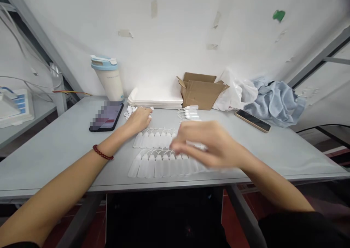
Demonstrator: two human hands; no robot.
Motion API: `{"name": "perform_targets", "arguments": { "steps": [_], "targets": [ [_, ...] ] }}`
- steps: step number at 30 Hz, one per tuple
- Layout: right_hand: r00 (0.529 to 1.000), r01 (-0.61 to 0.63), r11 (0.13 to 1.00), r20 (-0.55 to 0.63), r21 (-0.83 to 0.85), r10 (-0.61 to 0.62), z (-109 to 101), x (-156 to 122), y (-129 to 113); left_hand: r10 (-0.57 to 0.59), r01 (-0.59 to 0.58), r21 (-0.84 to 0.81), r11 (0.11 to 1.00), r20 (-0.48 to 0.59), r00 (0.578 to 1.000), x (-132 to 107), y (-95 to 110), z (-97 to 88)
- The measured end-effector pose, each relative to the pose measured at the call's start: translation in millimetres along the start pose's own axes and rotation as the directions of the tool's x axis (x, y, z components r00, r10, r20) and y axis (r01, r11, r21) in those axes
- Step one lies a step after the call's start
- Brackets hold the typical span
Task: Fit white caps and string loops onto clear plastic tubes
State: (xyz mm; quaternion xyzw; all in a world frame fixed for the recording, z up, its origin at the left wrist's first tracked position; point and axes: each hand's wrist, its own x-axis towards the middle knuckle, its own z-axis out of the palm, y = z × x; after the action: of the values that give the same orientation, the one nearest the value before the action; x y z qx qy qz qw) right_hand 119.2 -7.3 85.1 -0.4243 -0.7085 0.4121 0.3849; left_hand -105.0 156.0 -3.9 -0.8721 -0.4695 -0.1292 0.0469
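Observation:
Two rows of small translucent plastic bottles lie side by side on the grey table (pixel 54 146): a near row (pixel 158 166) and a far row (pixel 154 138). My left hand (pixel 139 118), with a red bead bracelet on the wrist, reaches to a little pile of white caps (pixel 130 111) beside the far row; its fingers are curled over them. My right hand (pixel 207 144) hovers over the right ends of the rows, smeared by motion, with what looks like a small bottle under its fingers.
A dark phone (pixel 106 116) and a pale blue-lidded cup (pixel 108 78) stand at the back left. A stack of white trays (pixel 155 96), an open cardboard box (pixel 199 89), a few capped bottles (pixel 188 113), a plastic bag, blue cloth (pixel 276 98) and a second phone (pixel 253 120) lie behind.

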Motion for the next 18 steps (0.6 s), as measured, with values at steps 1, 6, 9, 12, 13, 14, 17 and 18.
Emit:
{"name": "perform_targets", "arguments": {
  "steps": [1,6,9,12,13,14,17,18],
  "targets": [
    [0.993,0.042,0.984,0.113,-0.173,-0.022,-3,13,6,-0.009,0.009,-0.008,1.0,-0.011,1.0,0,1,-0.3],
    [0.958,0.059,0.787,0.257,-0.615,0.13,-8,53,55,-0.044,0.042,-0.058,0.997,-0.031,0.999,-1,5,-3.8],
    [0.941,0.032,0.74,0.27,-0.672,0.205,-2,55,68,-0.035,0.033,-0.064,0.997,-0.041,0.999,-1,8,-6.6],
    [0.923,-0.027,0.726,0.261,-0.688,0.282,2,55,70,-0.028,0.027,-0.064,0.998,-0.03,0.999,-2,10,-9.1],
    [0.917,-0.051,0.725,0.255,-0.687,0.306,3,56,71,-0.031,0.029,-0.068,0.997,-0.031,0.999,-2,11,-9.9],
    [0.913,-0.076,0.723,0.244,-0.687,0.328,2,57,72,-0.036,0.033,-0.077,0.996,-0.038,0.999,-2,12,-10.7],
    [0.907,-0.143,0.712,0.196,-0.688,0.372,-1,60,78,-0.037,0.03,-0.132,0.991,-0.054,0.998,-3,15,-13.6],
    [0.91,-0.157,0.71,0.179,-0.687,0.374,-3,60,80,-0.034,0.025,-0.163,0.986,-0.054,0.998,-3,17,-14.8]
  ]
}}
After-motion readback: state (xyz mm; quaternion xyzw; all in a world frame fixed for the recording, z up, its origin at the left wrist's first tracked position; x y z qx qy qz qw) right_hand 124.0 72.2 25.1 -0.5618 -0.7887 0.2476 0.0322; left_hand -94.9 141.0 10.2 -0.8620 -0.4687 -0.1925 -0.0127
